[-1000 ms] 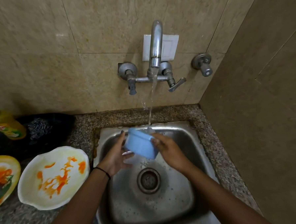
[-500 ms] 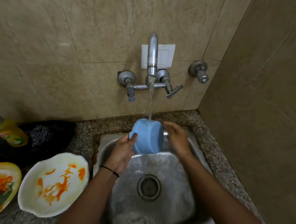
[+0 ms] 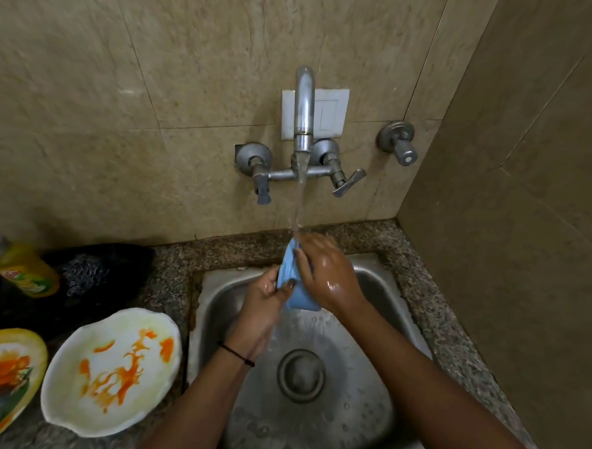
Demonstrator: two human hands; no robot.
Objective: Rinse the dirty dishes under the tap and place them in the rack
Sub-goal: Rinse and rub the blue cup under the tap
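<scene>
A small blue bowl (image 3: 291, 286) is held on edge over the back of the steel sink (image 3: 378, 331), right under the running tap (image 3: 303, 121). My left hand (image 3: 266, 298) grips its lower left rim from below. My right hand (image 3: 326, 274), wet, wraps over its right side and covers much of it. Water streams onto the bowl's top edge and my right fingers. On the counter to the left lie a white plate (image 3: 112, 369) smeared with orange sauce and a yellow plate (image 3: 2, 377) with orange stains.
A yellow dish-soap bottle (image 3: 24, 268) and a steel scrubber (image 3: 86, 271) rest on a black cloth at the left. A tiled wall rises close on the right. A separate valve (image 3: 398, 144) sticks out of the back wall. The sink drain (image 3: 301, 375) is uncovered. No rack is in view.
The blue bowl has been lifted toward the tap and turned from bottom-facing-me to on edge. My right hand has slid from its right side over the top of it.
</scene>
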